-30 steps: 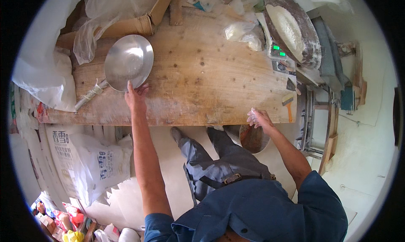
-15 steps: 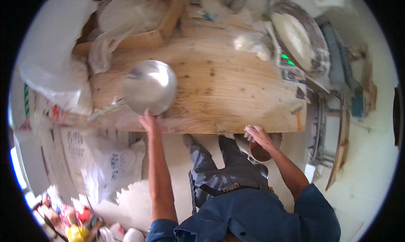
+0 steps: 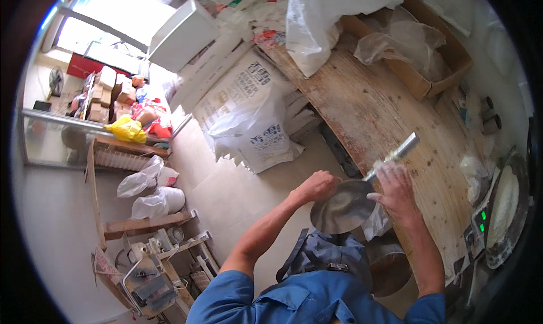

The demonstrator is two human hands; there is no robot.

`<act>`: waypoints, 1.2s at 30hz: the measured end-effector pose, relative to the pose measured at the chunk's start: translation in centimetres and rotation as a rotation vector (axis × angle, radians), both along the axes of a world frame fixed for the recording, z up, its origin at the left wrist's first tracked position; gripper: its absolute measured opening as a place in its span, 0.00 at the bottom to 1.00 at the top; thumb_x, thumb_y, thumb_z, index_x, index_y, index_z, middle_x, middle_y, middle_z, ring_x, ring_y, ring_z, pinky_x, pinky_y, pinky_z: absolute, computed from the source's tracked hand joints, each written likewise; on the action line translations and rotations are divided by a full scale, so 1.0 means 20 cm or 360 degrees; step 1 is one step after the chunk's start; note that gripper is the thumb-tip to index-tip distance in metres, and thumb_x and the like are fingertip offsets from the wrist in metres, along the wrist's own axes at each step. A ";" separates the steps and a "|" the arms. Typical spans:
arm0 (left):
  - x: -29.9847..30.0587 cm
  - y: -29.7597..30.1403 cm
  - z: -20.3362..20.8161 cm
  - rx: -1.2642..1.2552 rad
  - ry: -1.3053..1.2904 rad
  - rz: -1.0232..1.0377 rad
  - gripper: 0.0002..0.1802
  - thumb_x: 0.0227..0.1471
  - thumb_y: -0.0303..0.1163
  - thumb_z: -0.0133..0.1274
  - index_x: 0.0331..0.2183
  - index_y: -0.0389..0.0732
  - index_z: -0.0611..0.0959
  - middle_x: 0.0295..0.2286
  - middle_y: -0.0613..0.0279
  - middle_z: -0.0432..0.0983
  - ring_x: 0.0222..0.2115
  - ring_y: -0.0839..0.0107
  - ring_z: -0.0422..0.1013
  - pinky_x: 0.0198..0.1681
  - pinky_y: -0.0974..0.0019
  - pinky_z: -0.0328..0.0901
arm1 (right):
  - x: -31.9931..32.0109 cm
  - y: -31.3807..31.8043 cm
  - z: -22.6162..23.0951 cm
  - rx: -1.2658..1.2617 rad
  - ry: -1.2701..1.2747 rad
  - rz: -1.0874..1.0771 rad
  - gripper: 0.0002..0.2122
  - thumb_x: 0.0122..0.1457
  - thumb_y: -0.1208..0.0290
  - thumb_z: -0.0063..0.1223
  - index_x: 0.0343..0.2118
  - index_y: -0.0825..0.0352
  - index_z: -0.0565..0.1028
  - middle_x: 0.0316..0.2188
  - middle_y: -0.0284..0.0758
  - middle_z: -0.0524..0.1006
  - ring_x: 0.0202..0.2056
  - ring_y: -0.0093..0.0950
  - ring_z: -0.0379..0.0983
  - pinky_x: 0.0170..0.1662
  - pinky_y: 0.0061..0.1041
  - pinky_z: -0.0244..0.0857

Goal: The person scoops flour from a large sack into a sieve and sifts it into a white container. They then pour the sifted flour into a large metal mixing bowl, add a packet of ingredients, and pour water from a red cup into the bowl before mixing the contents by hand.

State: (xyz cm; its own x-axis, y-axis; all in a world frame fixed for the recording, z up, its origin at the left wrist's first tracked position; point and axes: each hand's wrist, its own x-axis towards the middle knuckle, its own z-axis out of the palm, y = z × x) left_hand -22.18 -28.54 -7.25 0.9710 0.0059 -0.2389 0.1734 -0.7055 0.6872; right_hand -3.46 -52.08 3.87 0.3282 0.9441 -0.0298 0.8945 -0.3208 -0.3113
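A round, shallow metal pan (image 3: 343,207) with a long handle (image 3: 405,147) hangs in front of my body, off the table's edge. My left hand (image 3: 320,186) is closed on the pan's rim at its left side. My right hand (image 3: 397,191), dusted with white powder, has its fingers stretched out beside the base of the handle. Whether those fingers touch the handle is hard to make out. White residue clings to the handle.
The wooden table (image 3: 416,117) runs along my right, bearing a cardboard box (image 3: 447,81) of clear plastic. A scale (image 3: 478,229) with a powdery basin (image 3: 502,211) stands at its near end. White sacks (image 3: 254,137) lie on the floor. A round pot (image 3: 390,273) sits below the table edge.
My view has turned left. The pan has come off the table in front of my body, my left hand still at its rim. My right hand has moved up beside the handle.
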 end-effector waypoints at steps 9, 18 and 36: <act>-0.22 0.23 0.12 0.0281 0.0031 -0.0576 0.12 0.55 0.35 0.54 0.36 0.39 0.85 0.32 0.42 0.82 0.35 0.41 0.78 0.40 0.45 0.73 | -0.27 0.01 -0.44 -0.0502 -0.0019 0.0230 0.15 0.49 0.68 0.66 0.40 0.65 0.80 0.40 0.42 0.81 0.49 0.43 0.77 0.56 0.46 0.64; -0.54 2.13 -0.43 0.0576 -0.0244 0.1253 0.30 0.52 0.45 0.68 0.53 0.41 0.82 0.46 0.47 0.80 0.49 0.47 0.75 0.52 0.50 0.70 | -0.83 0.08 -0.69 -0.1021 0.0701 -0.0799 0.12 0.48 0.68 0.60 0.34 0.70 0.80 0.33 0.52 0.82 0.39 0.51 0.80 0.44 0.48 0.74; -0.98 2.59 -1.02 -0.0075 -0.0187 0.0974 0.10 0.54 0.30 0.55 0.28 0.33 0.84 0.23 0.58 0.79 0.23 0.64 0.70 0.30 0.56 0.67 | -1.74 0.29 -0.63 0.0131 0.2347 -0.2237 0.11 0.52 0.67 0.65 0.29 0.69 0.76 0.22 0.35 0.78 0.20 0.25 0.75 0.23 0.29 0.70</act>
